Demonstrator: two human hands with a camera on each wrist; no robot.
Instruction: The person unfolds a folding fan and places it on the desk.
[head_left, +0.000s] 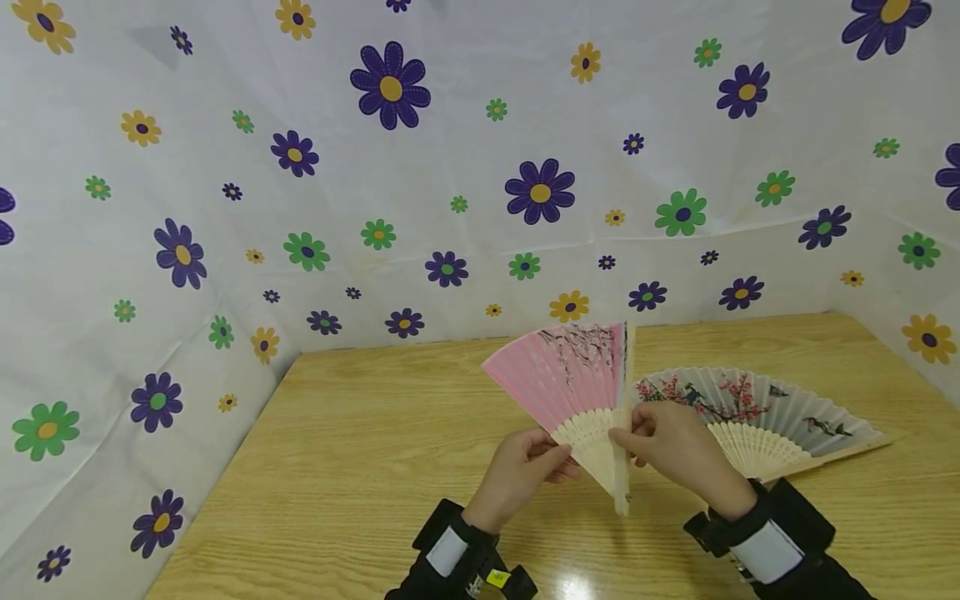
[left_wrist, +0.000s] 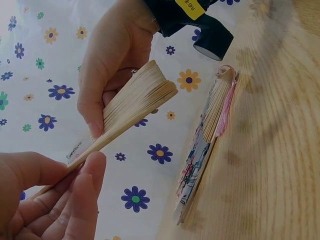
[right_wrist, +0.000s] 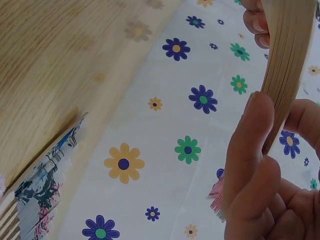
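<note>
A pink folding fan (head_left: pixel 555 367) with a dark blossom-branch print is partly spread, held up over the table between both hands. My left hand (head_left: pixel 513 479) pinches its left edge stick between thumb and fingers. My right hand (head_left: pixel 678 446) grips the stacked sticks at the fan's right side. From the left wrist, the bunched wooden sticks (left_wrist: pixel 135 100) point toward the camera, with the right thumb pressed along them. A white folding fan (head_left: pixel 780 417) with red blossoms and birds lies spread on the table, just behind and right of my right hand, which overlaps it.
Under the hands is a wood-grain table (head_left: pixel 337 467). A white cloth (head_left: pixel 450 150) printed with flowers rises behind it and along both sides. The lying fan has a pink tassel (left_wrist: pixel 228 110) at its pivot end. Black straps (head_left: pixel 772 533) with camera mounts sit on both wrists.
</note>
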